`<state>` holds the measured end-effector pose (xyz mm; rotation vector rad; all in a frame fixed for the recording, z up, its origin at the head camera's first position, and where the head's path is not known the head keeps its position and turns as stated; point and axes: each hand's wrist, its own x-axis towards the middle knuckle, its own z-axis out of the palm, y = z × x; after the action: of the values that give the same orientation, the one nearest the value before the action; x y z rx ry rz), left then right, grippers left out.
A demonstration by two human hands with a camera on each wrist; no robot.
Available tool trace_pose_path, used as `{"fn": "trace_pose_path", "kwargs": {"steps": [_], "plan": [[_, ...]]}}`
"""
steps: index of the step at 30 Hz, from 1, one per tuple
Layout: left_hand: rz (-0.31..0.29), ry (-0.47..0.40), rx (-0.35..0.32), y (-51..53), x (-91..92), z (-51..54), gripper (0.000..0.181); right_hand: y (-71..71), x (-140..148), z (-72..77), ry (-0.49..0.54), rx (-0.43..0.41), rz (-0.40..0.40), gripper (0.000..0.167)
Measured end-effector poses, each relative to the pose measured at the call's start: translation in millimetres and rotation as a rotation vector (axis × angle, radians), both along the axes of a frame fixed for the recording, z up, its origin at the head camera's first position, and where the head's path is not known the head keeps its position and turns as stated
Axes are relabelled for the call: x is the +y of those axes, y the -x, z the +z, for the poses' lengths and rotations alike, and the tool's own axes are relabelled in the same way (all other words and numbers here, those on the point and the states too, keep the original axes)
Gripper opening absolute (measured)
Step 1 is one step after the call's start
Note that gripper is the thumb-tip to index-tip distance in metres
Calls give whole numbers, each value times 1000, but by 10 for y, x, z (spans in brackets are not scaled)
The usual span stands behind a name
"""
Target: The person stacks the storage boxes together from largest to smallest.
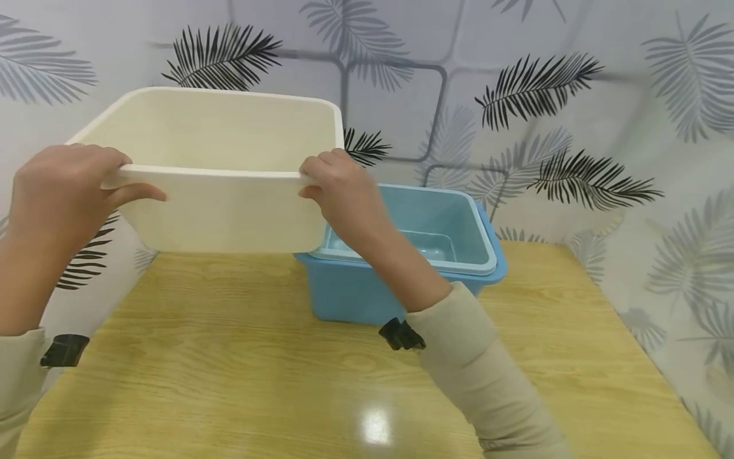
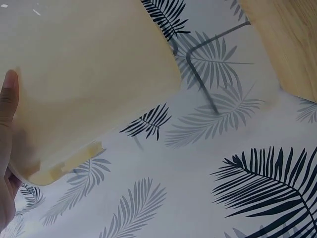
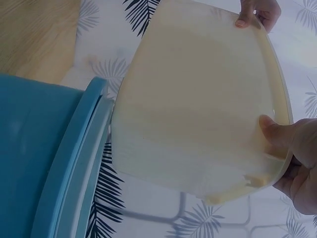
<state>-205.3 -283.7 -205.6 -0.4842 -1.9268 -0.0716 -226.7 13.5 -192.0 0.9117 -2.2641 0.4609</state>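
Observation:
A cream plastic bin [image 1: 223, 213] is held up above the table, its near rim toward me. My left hand [image 1: 69, 185] grips that rim near its left corner, thumb along the outer wall and fingers over the edge. At the rim's right corner my right hand [image 1: 344, 194] pinches it the same way; the right wrist view shows the thumb [image 3: 272, 130] on the bin's outside. Behind my right forearm stands a blue bin [image 1: 350, 293] with a lighter blue bin [image 1: 459, 223] nested inside it. The cream bin hides their left part.
The wooden table [image 1: 229, 357] runs under the bins, with a bright light reflection near its front. A wall covering [image 1: 573, 95] with leaf prints rises behind it. Dark clips [image 1: 401, 335] sit at both sleeve cuffs.

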Motion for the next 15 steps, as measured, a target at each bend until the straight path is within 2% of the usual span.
{"fn": "trace_pose_path", "kwargs": {"steps": [4, 9, 15], "plan": [[6, 20, 24, -17, 103, 52, 76, -21, 98, 43, 25, 5, 7, 16], [-20, 8, 46, 21, 254, 81, 74, -49, 249, 82, 47, -12, -5, 18], [-29, 50, 29, 68, 414, 101, 71, -42, 425, 97, 59, -51, -20, 19]]}}
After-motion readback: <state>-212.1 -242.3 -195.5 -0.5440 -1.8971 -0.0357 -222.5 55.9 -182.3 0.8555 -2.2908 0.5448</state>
